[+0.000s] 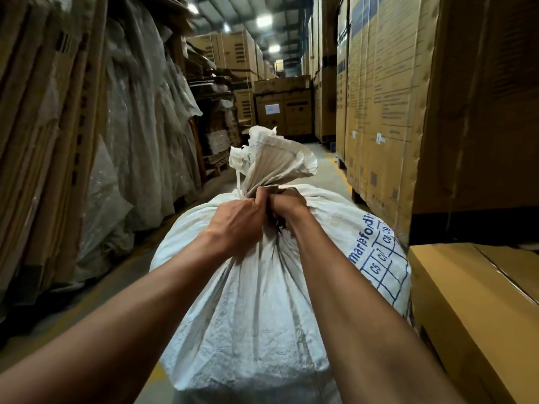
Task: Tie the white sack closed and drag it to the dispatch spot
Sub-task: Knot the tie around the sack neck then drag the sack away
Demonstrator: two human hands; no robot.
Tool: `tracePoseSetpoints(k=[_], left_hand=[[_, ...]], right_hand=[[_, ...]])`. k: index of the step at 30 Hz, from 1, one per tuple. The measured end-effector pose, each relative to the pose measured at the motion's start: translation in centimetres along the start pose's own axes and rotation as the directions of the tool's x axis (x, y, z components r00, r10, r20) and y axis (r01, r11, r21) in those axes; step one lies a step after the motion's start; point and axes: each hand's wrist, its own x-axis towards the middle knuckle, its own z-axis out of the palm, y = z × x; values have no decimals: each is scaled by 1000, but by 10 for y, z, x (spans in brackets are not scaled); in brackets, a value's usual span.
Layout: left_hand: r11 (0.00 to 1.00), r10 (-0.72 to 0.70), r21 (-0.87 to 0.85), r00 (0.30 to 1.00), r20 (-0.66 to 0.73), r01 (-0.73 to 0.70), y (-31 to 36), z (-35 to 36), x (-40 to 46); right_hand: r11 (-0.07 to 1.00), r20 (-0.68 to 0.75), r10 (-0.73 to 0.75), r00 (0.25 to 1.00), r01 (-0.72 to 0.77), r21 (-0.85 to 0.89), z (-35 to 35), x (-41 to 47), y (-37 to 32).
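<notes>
While the left hand (239, 220) and right hand (287, 204) clench its gathered neck, one bulging white woven sack (262, 301) hangs at six o'clock.

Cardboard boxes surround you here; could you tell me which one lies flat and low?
The yellowish cardboard box right of the white woven sack; the other cartons stand tall in stacks.

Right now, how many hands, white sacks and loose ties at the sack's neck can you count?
hands: 2, the left hand and the right hand, both gripping the gathered neck
white sack: 1
loose tie hanging at the neck: 1
Total: 4
</notes>
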Motion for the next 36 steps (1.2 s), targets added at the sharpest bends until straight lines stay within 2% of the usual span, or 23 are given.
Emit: tracePoseSetpoints(k=[2,6,10,15,18,22,24,26,28,30,34,36], left_hand=[[998,-21,-52,999,27,22,2,-1,-4],[998,-4,-60,1000,7,4,-2,-3,-10],[994,33,-109,999,0,-32,-12,-5,-3],[989,64,-132,997,-31,-67,-14,-2,-9],[985,17,-168,995,-94,-33,-11,5,-16],[995,36,-78,968,-247,-57,-10,6,-21],[983,50,-149,938,-344,-107,-17,4,-27],[958,-11,-265,905,-426,-114,-30,6,-33],[915,-147,-399,869,-473,-63,-45,10,-39],[827,-275,-560,843,-462,-37,-59,19,-43],[670,-238,-739,922,-306,-72,-70,40,-38],[481,-255,-876,952,-168,-25,-67,43,-31]], right_hand=[[997,73,10,997,-15,79,-1,-7,-3],[992,247,-41,968,9,129,-9,-21,-9],[969,245,-25,969,-36,242,-9,-12,-6],[957,305,-20,952,-71,282,-8,-13,-8],[962,311,-31,950,-56,268,-9,-20,-12],[954,302,7,953,-97,283,-9,-7,-14],[954,340,9,940,-110,280,-9,-1,-15],[946,389,8,921,-133,295,-10,2,-16],[934,436,24,900,-176,311,-13,5,-15],[930,467,51,883,-212,299,-16,10,-14],[933,517,29,856,-208,292,-18,6,-16],[945,505,42,862,-198,260,-18,8,-15]])
